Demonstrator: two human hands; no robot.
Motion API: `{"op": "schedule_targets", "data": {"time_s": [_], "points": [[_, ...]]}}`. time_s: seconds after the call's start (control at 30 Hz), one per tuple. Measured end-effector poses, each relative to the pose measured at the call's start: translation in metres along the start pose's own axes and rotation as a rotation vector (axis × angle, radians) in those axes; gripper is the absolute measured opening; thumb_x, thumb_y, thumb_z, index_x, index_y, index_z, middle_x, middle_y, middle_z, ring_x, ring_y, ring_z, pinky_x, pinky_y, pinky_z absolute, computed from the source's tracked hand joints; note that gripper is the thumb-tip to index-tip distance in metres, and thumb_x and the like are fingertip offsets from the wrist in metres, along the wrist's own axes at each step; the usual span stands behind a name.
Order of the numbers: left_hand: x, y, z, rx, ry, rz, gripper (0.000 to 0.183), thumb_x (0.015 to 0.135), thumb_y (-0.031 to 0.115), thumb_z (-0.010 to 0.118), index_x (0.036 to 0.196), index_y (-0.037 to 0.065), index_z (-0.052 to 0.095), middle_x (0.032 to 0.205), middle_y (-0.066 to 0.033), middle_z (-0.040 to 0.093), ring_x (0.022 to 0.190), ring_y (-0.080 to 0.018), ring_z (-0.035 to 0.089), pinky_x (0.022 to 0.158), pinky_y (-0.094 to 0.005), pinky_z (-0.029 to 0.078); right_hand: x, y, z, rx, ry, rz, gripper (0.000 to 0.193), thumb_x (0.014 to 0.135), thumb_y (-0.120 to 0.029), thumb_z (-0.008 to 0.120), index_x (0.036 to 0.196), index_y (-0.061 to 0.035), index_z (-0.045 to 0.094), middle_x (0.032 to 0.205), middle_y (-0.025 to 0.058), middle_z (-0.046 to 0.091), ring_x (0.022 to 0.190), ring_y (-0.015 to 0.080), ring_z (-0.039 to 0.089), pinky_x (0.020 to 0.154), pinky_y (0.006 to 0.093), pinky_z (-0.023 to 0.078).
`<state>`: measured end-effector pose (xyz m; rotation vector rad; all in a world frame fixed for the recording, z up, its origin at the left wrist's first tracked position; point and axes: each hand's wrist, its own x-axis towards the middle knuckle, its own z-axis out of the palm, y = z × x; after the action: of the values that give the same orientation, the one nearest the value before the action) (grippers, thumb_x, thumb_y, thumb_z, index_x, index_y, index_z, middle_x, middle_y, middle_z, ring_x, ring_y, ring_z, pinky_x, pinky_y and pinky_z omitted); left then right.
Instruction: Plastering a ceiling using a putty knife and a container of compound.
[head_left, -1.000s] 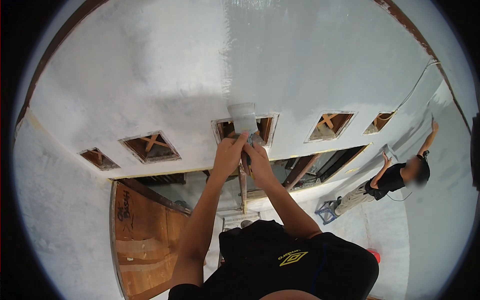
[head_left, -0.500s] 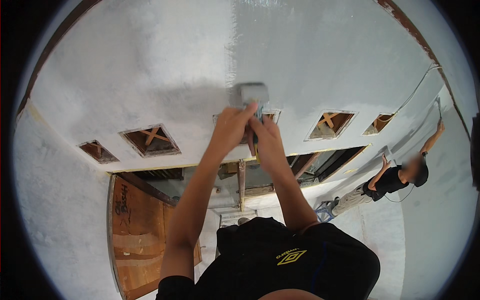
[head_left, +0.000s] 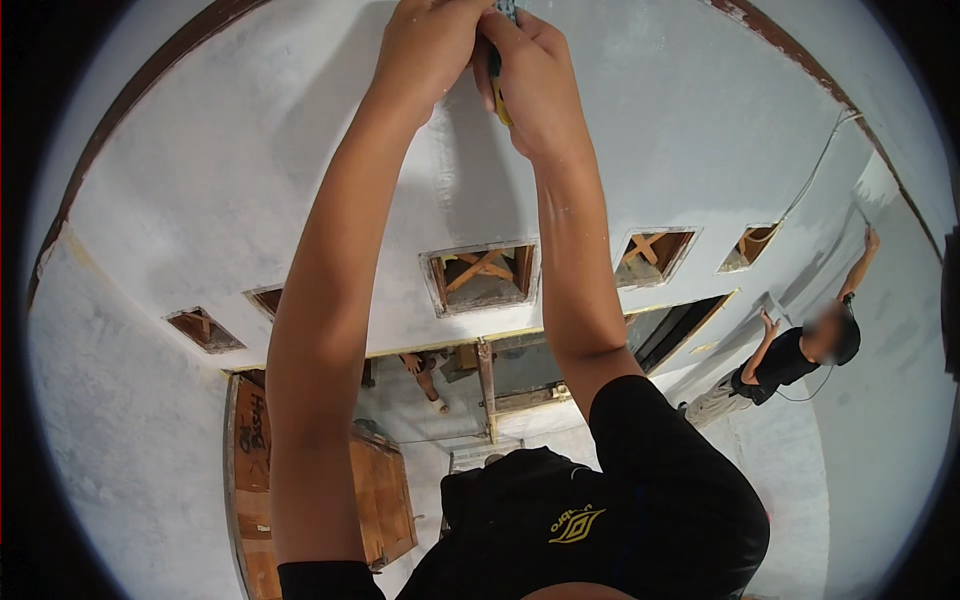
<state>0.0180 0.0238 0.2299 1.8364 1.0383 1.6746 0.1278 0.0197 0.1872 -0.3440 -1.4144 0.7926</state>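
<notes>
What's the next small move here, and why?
I'd probably lower the yellow-handled tool slightly: the left grip and right grip are up at the picture's top edge, the tool's far end is out of view, and its contact with the wall can't be judged.

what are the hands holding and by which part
A hand tool, by its yellow-ended handle, in the right hand; the left hand is partly out of frame, its hold unclear.

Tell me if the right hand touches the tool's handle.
Touching: the head view shows the right hand closed around the handle, its yellow end showing below the fingers.
</notes>
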Motion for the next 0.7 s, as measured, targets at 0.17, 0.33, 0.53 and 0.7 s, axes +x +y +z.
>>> {"op": "schedule_targets", "data": {"time_s": [0.17, 0.33, 0.53, 0.7], "points": [[-0.008, -0.020, -0.008, -0.057, -0.056, 0.146, 0.046, 0.090, 0.044, 0.069, 0.077, 0.000, 0.066, 0.065, -0.0026, 0.056, 0.056, -0.0122, 0.054, 0.065, -0.0300, 0.046, -0.007, 0.008, 0.001, -0.017, -0.024, -0.013, 0.030, 0.100, -0.023, 0.049, 0.079, -0.0036, 0.057, 0.059, 0.0028, 0.053, 0.043, 0.0100, 0.041, 0.044, 0.0270, 0.030], [-0.061, -0.107, 0.003, 0.012, -0.076, -0.072, 0.057, 0.092, 0.048, 0.064, 0.070, -0.004, 0.067, 0.058, -0.0090, 0.061, 0.059, -0.0140, 0.058, 0.056, -0.0324, 0.045, -0.074, 0.073, -0.006, 0.093, 0.008, 0.265, 0.026, 0.102, -0.024, 0.048, 0.084, -0.0061, 0.053, 0.054, -0.0014, 0.048, 0.040, 0.0069, 0.039, 0.039, 0.0247, 0.029], [-0.158, -0.167, 0.018, 0.075, -0.154, -0.435, 0.056, 0.095, 0.042, 0.065, 0.065, -0.006, 0.065, 0.053, -0.0052, 0.056, 0.052, -0.0124, 0.054, 0.050, -0.0299, 0.043, -0.181, 0.124, -0.024, 0.229, 0.042, 0.553, 0.025, 0.104, -0.028, 0.047, 0.094, -0.0065, 0.055, 0.065, -0.0017, 0.051, 0.046, 0.0054, 0.043, 0.040, 0.0239, 0.031], [-0.203, -0.204, 0.025, -0.277, -0.201, -0.691, 0.050, 0.094, 0.038, 0.067, 0.070, -0.006, 0.066, 0.062, -0.0072, 0.059, 0.052, -0.0147, 0.057, 0.050, -0.0288, 0.048, -0.229, 0.129, -0.030, 0.309, 0.143, 0.908, 0.026, 0.104, -0.030, 0.047, 0.097, -0.0067, 0.056, 0.074, 0.0004, 0.055, 0.053, 0.0080, 0.047, 0.046, 0.0251, 0.037]]}}
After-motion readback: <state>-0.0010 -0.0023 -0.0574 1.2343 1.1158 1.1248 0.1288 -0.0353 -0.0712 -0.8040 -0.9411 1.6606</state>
